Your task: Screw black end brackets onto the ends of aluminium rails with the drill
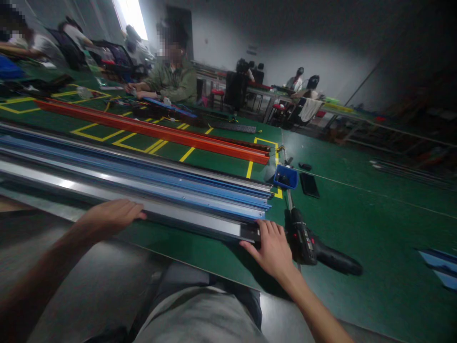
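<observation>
Nearest, the left hand (110,216) lay over the silver rail (193,215), fingers together and bent; couldn't tell how firmly it gripped, underside hidden. Right hand (274,245) was closed around the rail's dark end (249,232), thumb on the near side, fingers over the top. Silver rail ran lengthwise along the near edge of the green table (342,205). Black drill (303,240) lay on its side just right of the right hand. Beyond the rail, blue strips (171,179) lay side by side, roughly parallel. Past their ends: blue bin (290,177) with dark small items, black flat device (309,185) beside it. Farther, an orange rail (160,132) crossed yellow tape markings (250,169). Across the table sat a person in a greenish jacket (174,81), hands near small parts, blurred.
</observation>
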Demonstrator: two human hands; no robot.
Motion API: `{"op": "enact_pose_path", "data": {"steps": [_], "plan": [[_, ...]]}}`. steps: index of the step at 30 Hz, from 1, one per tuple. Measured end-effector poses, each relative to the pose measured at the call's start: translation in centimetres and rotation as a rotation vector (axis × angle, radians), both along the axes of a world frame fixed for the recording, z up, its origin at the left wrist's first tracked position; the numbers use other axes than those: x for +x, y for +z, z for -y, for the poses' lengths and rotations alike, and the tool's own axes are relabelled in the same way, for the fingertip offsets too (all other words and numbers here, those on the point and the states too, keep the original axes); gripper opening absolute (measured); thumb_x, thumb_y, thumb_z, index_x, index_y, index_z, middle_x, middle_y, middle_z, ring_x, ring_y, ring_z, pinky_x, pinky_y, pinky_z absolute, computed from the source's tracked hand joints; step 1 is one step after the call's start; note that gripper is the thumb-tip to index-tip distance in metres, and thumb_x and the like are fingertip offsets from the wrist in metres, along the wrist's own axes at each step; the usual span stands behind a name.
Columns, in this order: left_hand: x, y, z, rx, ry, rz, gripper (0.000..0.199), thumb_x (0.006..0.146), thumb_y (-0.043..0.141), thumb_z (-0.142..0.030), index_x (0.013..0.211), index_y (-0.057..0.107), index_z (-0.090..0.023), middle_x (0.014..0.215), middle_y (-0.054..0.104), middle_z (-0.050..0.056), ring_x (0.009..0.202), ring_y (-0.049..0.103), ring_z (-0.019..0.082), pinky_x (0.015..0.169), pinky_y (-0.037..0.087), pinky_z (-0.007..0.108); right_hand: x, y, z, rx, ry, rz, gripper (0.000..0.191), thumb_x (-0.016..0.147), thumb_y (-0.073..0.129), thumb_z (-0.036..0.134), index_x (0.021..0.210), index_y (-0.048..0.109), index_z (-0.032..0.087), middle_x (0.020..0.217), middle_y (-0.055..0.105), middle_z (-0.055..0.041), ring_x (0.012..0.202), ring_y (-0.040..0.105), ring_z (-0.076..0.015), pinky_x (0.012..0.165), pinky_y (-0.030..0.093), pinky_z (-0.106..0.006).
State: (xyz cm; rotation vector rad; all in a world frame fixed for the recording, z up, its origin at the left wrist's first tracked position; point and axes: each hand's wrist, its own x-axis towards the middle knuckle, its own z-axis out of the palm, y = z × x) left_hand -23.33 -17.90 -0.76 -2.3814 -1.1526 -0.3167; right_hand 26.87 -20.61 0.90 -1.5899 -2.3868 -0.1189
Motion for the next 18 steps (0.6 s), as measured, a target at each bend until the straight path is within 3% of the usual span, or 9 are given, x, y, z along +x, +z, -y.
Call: {"op": "enact_pose_path", "data": {"steps": [3, 6, 10, 14, 16, 18], "plan": [[-0.4, -0.8, 0.5, 0.201, -0.125, -0.149, 0.014, 0.101, 0.061, -0.026, 0.096, 0.07, -0.017, 0.088, 0.073, 0.007, 0.08, 0.069, 0.023, 0.079, 0.057, 0.039, -0.1, -1.0, 0.6, 0.048, 0.022, -0.015, 0.071, 0.098, 0.055, 0.072, 0.131, 0.064, 0.011, 0.12, 0.071, -0.0206, 0.11, 0.065, -0.0386, 0.095, 0.05, -0.056], [-0.2, -1.0, 0.9, 0.284, -0.192, -0.157, 0.007, 0.099, 0.064, -0.02, 0.103, 0.067, -0.016, 0.094, 0.073, 0.008, 0.085, 0.07, 0.022, 0.086, 0.059, 0.038, -0.3, -1.7, 0.7, 0.063, 0.033, -0.009, 0.073, 0.098, 0.054, 0.074, 0.131, 0.064, 0.01, 0.121, 0.071, -0.0212, 0.109, 0.065, -0.039, 0.094, 0.051, -0.056], [0.2, -0.9, 1.3, 0.289, -0.198, -0.121, 0.008, 0.099, 0.063, -0.016, 0.106, 0.064, -0.019, 0.094, 0.071, 0.006, 0.085, 0.07, 0.02, 0.084, 0.06, 0.035, -0.4, -1.9, 0.5, 0.054, 0.036, 0.008, 0.073, 0.098, 0.053, 0.074, 0.131, 0.063, 0.011, 0.123, 0.07, -0.0215, 0.113, 0.064, -0.0398, 0.097, 0.049, -0.056], [0.0, -1.9, 1.0, 0.266, -0.217, -0.054, 0.008, 0.1, 0.06, -0.017, 0.106, 0.062, -0.022, 0.091, 0.071, 0.004, 0.083, 0.07, 0.02, 0.083, 0.061, 0.035, -0.5, -1.8, 0.3, 0.03, 0.024, 0.033, 0.073, 0.097, 0.056, 0.073, 0.132, 0.063, 0.009, 0.124, 0.07, -0.0219, 0.113, 0.064, -0.0395, 0.099, 0.048, -0.055], [-0.3, -2.5, 0.7, 0.227, -0.236, -0.002, 0.012, 0.1, 0.059, -0.015, 0.106, 0.065, -0.023, 0.093, 0.073, 0.002, 0.085, 0.07, 0.018, 0.085, 0.061, 0.033, -0.7, -1.8, 0.2, 0.025, 0.01, 0.044, 0.075, 0.098, 0.053, 0.073, 0.134, 0.062, 0.008, 0.124, 0.069, -0.0222, 0.113, 0.063, -0.0401, 0.1, 0.048, -0.056], [-0.5, -2.9, 0.4, 0.138, -0.171, 0.101, 0.014, 0.099, 0.059, -0.016, 0.103, 0.068, -0.026, 0.094, 0.075, 0.0, 0.087, 0.071, 0.016, 0.086, 0.061, 0.029, -0.9, -1.6, 0.1, 0.024, -0.001, 0.046, 0.076, 0.099, 0.051, 0.073, 0.136, 0.06, 0.008, 0.126, 0.068, -0.0226, 0.114, 0.062, -0.041, 0.1, 0.048, -0.057]]}}
